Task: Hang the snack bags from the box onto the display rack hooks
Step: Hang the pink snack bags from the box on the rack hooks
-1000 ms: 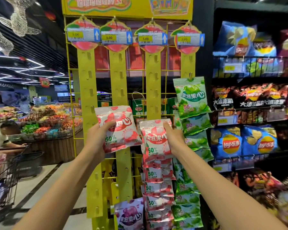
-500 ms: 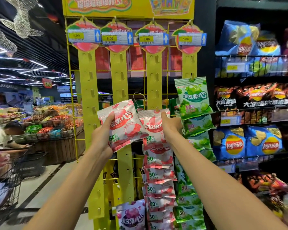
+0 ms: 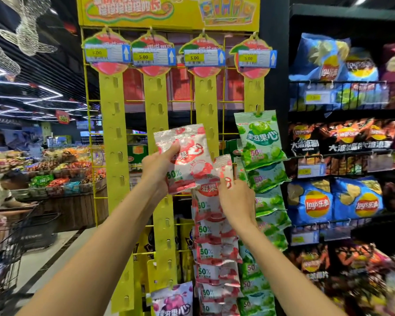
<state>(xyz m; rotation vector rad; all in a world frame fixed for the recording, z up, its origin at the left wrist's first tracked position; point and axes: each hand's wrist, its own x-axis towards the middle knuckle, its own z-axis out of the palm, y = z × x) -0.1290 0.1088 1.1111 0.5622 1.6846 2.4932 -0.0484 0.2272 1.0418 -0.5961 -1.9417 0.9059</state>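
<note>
Higher now, left hand (image 3: pixel 156 166) gripping red snack bag (image 3: pixel 187 156); right hand (image 3: pixel 236 199) pinching another bag (image 3: pixel 225 167) beside it.

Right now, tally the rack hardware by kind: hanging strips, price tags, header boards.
Yellow hanging strips: 4
Price tags: 4
Header board: 1
Total: 9

The left hand (image 3: pixel 156 166) gripped a red-and-white snack bag (image 3: pixel 187 156), tilted, in front of the yellow display rack (image 3: pixel 113 142). The right hand (image 3: pixel 236 199) pinched a second red bag (image 3: pixel 225 167) atop the hanging column of red bags (image 3: pixel 214 254). Green bags (image 3: pixel 260 137) hung just beside it, with chip shelves (image 3: pixel 342 201) further right.
</note>
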